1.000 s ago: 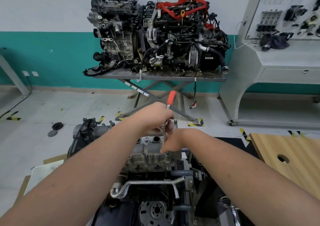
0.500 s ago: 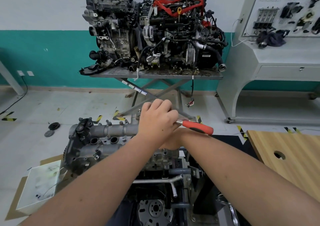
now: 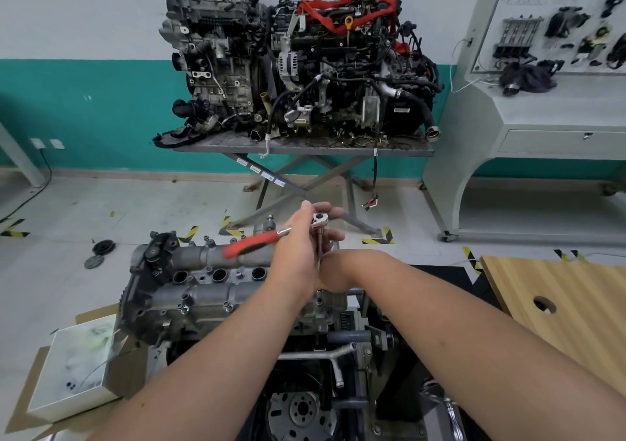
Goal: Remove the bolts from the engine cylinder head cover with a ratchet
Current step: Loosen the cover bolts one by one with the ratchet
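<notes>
Head view: two engines [image 3: 298, 68] behind ratchet [image 3: 257, 245], wooden board [image 3: 569, 301] right.

Near the middle, the left hand [image 3: 298, 251] grips the ratchet [image 3: 271, 240] at its head end, the red handle pointing left over the cylinder head cover [image 3: 203, 281], and a long extension bar [image 3: 319, 247] drops from the ratchet head toward the cover's right end. The right hand [image 3: 333, 268] sits just beside that bar, low against the cover, its fingers hidden. On the far bench [image 3: 305, 147] stand two engines [image 3: 298, 71], a wooden board [image 3: 559, 305] lies at the near right, and a white tray [image 3: 74, 369] sits at the near left on the floor.
</notes>
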The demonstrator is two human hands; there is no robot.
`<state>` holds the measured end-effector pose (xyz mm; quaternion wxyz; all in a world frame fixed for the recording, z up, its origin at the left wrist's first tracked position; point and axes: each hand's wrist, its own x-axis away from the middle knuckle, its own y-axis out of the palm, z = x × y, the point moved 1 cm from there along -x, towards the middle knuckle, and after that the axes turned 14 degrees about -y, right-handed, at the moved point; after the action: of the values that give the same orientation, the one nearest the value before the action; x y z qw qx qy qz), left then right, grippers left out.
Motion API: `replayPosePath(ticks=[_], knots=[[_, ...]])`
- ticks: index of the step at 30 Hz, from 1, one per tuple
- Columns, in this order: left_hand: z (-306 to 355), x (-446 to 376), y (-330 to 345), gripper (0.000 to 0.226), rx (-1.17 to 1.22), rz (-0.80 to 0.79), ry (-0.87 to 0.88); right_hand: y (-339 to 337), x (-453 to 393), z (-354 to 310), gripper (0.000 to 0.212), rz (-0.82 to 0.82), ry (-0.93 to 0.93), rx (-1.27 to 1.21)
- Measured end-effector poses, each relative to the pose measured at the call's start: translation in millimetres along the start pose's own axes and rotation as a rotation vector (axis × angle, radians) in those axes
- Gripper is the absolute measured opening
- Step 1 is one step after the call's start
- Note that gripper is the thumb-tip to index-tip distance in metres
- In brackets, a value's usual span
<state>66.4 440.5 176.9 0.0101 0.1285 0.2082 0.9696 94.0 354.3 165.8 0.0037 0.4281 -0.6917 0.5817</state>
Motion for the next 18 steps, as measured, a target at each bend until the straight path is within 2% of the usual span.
replayPosePath(ticks=[2,4,6,10,12,14,18], knots=[[5,-5,-1,0.028,0.085,0.003,-0.116,2,-4,5,0.036,0.003,-0.013,0.008],[14,-10,-5,0.022,0.051,0.074,-0.203,2,-5,5,0.031,0.017,-0.021,0.012],[25,-15,-8,0.020,-0.080,0.116,-0.279,2,-8,4,0.028,0.022,-0.013,0.005],[54,-17,-8,0.016,-0.555,0.010,-0.355,2,-11,4,0.028,0.010,0.008,-0.001],[66,-17,-4,0.015,-0.918,-0.003,-0.303,1,-11,1,0.028,0.012,-0.001,-0.018],[72,-19,1,0.018,-1.271,0.005,-0.176,0,-12,-1,0.027,0.009,0.003,-0.023],[69,-19,11,0.028,-1.821,0.063,0.222,-1,-11,-7,0.024,-0.012,0.009,0.013]])
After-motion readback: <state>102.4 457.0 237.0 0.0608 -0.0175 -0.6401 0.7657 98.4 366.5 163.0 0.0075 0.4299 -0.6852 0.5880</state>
